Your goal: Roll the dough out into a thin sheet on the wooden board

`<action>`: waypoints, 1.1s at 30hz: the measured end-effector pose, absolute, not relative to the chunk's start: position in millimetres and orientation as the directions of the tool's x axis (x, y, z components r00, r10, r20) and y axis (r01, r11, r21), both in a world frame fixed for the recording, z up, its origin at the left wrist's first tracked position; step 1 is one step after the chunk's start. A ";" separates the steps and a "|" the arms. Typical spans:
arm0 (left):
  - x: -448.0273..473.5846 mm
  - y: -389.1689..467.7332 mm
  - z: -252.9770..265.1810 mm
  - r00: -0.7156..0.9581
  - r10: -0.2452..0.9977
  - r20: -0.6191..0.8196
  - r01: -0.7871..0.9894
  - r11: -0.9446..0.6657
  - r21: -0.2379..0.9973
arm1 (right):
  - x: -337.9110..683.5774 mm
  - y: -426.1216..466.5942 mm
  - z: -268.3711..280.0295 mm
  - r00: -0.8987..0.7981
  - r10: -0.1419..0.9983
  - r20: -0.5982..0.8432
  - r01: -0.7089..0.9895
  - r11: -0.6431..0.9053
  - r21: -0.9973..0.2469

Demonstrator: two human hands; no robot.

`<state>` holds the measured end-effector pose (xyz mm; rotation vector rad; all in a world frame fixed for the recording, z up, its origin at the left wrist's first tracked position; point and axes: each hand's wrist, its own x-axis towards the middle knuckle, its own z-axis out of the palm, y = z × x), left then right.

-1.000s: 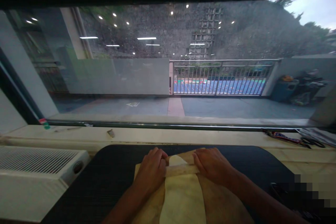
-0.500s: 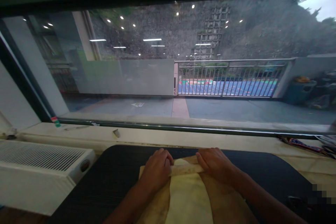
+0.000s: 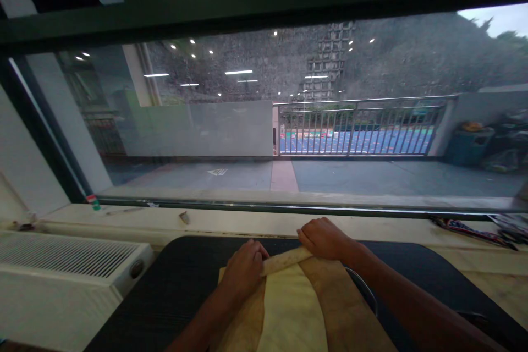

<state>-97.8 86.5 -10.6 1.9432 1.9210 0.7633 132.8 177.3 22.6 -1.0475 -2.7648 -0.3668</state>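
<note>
A tan sheet (image 3: 350,297), leather or cloth, spreads on the dark table towards me, with a cream panel (image 3: 292,311) down its middle. Across its far end runs a pale tan band (image 3: 286,260); I cannot tell whether it is a folded edge or a separate strip. My left hand (image 3: 246,267) is closed at the band's left end, fingers curled. My right hand (image 3: 324,239) grips the other end, higher and farther away, so the band slants up to the right. Both thumbs are mostly hidden. A thin curved metal piece (image 3: 367,289) shows beside my right forearm.
The black table (image 3: 190,275) meets a cream windowsill (image 3: 247,224) under a wide window. A white radiator (image 3: 74,264) stands at left. A small red-and-green item (image 3: 93,202) and a small crumpled scrap (image 3: 183,217) lie on the sill; patterned straps (image 3: 470,230) lie at right.
My right hand has lifted and moved slightly left with its end of the band, tilting it. The left hand has barely moved. The curved metal piece now shows.
</note>
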 end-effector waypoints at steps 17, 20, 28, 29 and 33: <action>-94.6 85.3 -5.2 -0.087 0.981 0.173 0.806 -0.033 0.591 | 134.3 162.9 29.0 -0.676 0.687 0.266 0.731 0.671 0.127; -91.6 84.9 -7.7 -0.060 0.976 0.210 0.813 -0.075 0.577 | 141.1 142.6 23.7 -0.626 0.730 0.273 0.773 0.627 0.096; -90.9 88.9 -7.7 -0.076 0.975 0.208 0.827 -0.055 0.560 | 137.2 147.3 30.1 -0.620 0.747 0.239 0.780 0.619 0.088; -91.1 88.3 -7.5 -0.075 0.974 0.215 0.829 -0.059 0.556 | 136.8 146.9 31.4 -0.618 0.749 0.240 0.782 0.617 0.088; -90.6 86.7 -9.6 -0.048 0.966 0.255 0.839 -0.100 0.534 | 138.9 134.4 24.9 -0.552 0.790 0.268 0.826 0.561 0.048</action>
